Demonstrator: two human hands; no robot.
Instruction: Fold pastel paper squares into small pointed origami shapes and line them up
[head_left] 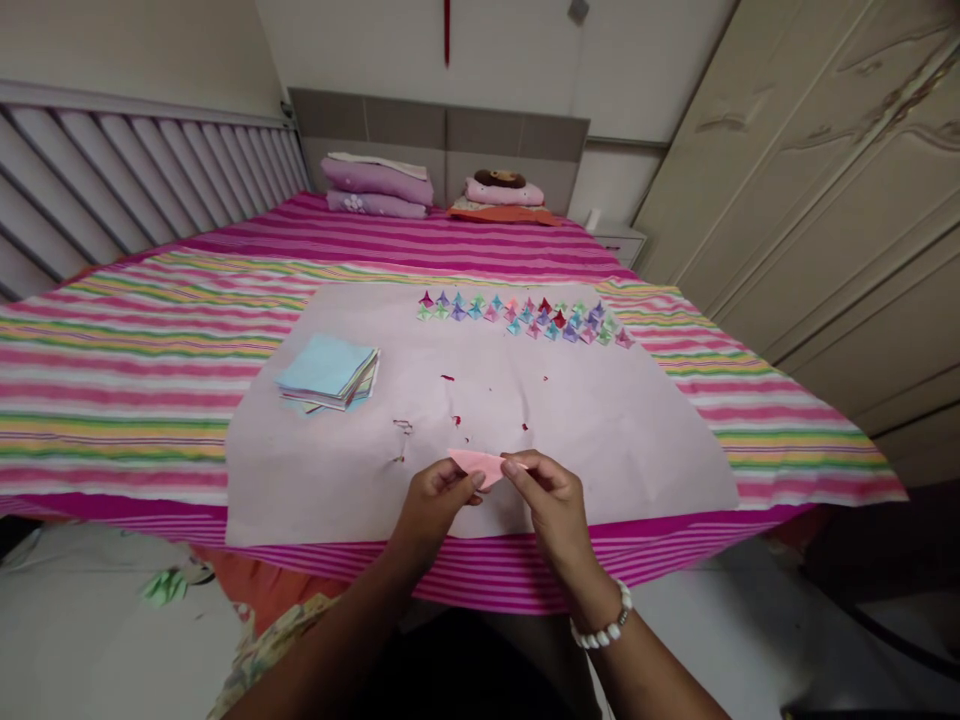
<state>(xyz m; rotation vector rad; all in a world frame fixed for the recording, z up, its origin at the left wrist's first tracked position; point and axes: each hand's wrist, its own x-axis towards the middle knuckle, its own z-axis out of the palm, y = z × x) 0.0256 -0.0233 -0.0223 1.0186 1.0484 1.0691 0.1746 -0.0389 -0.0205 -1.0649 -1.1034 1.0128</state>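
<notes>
A pink sheet of origami paper point(480, 464), folded to a triangle, is held just above the near part of a large pale sheet point(630, 450). My left hand point(435, 497) pinches its left side between thumb and fingers. At its right corner, my right hand point(547, 492) grips the paper the same way; a white bead bracelet circles that wrist. Farther off lie rows of small folded paper pieces point(559, 320) in many colours. To the left is a stack of square paper point(328, 368), light blue on top.
The pale sheet lies on a bed with a striped cover point(135, 380). Small red marks or scraps point(456, 421) dot the sheet. Folded bedding point(379, 188) rests by the headboard point(517, 140). A wardrobe point(810, 180) stands right; crumpled green paper point(165, 587) lies on the floor.
</notes>
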